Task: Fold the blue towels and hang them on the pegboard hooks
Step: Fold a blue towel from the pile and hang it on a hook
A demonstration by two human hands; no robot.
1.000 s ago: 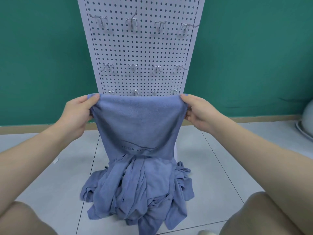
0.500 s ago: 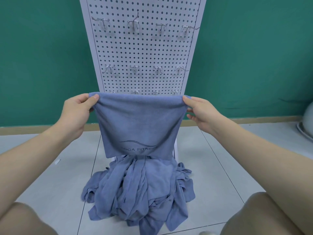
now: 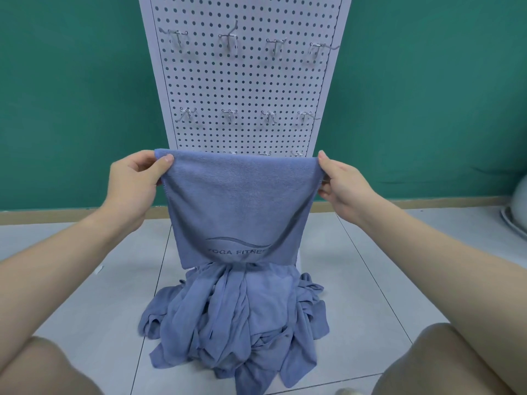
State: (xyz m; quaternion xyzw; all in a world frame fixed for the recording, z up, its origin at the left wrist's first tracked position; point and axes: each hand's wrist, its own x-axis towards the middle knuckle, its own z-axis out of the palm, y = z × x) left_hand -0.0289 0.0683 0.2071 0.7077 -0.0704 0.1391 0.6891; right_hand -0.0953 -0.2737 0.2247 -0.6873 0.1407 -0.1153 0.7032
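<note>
I hold a blue towel (image 3: 236, 206) stretched flat in the air before the white pegboard (image 3: 242, 89). My left hand (image 3: 134, 186) pinches its top left corner and my right hand (image 3: 342, 186) pinches its top right corner. The towel hangs folded, with grey lettering near its lower edge. Below it a heap of several crumpled blue towels (image 3: 236, 326) lies on the floor at the pegboard's foot. Rows of bare metal hooks (image 3: 228, 42) stick out of the board; the held towel covers most of the lowest row.
A green wall (image 3: 71, 95) stands behind the pegboard, with a beige skirting strip along the grey tiled floor (image 3: 85, 295). A pale round object (image 3: 516, 206) sits at the far right edge. My knees frame the bottom corners.
The towel has risen a little clear of the heap, so its lower edge and lettering now hang free. Both hands keep their hold on the top corners.
</note>
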